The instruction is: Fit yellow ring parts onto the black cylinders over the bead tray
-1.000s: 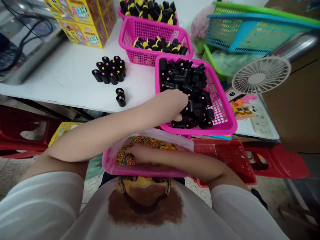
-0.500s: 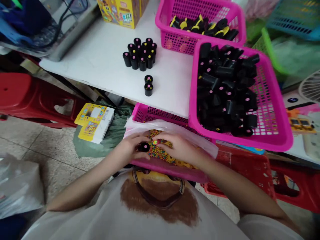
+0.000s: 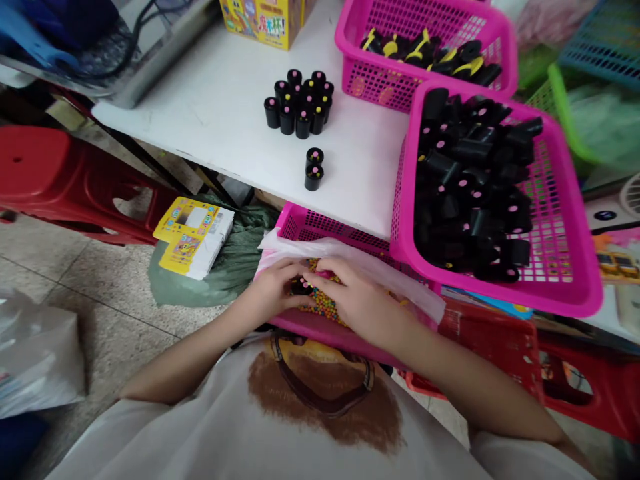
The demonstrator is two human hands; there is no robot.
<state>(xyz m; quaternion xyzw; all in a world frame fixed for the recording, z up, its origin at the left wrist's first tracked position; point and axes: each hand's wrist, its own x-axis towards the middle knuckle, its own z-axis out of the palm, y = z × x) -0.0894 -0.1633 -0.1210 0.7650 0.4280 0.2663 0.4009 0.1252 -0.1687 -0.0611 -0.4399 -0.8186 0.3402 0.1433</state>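
My left hand (image 3: 277, 290) is closed around a small black cup (image 3: 300, 287), mostly hidden by the fingers. Above the cup, the fingers of my right hand (image 3: 357, 297) are pinched together on a small pink thing (image 3: 325, 274), whose shape is largely covered. Both hands are over a pink basket (image 3: 295, 223) lined with a whitish plastic sheet (image 3: 320, 248). Small multicoloured beads (image 3: 324, 307) fill it beneath them. On the white table, two black cups (image 3: 314, 175) stand in front of a cluster of several more cups (image 3: 303, 123), with pink and yellow dots visible in them.
At the right, a pink basket (image 3: 575, 267) holds many black cups. Behind it, another pink basket (image 3: 373, 90) contains black and yellow parts. A yellow box (image 3: 260, 23) stands at the back, and flattened cartons (image 3: 195, 233) lie left on a green bag (image 3: 167, 283). A red stool (image 3: 40, 167) is at far left.
My right hand has come left, over the black cup, and the colourful bits at its fingertips are now by the cup. The whole view has shifted slightly.
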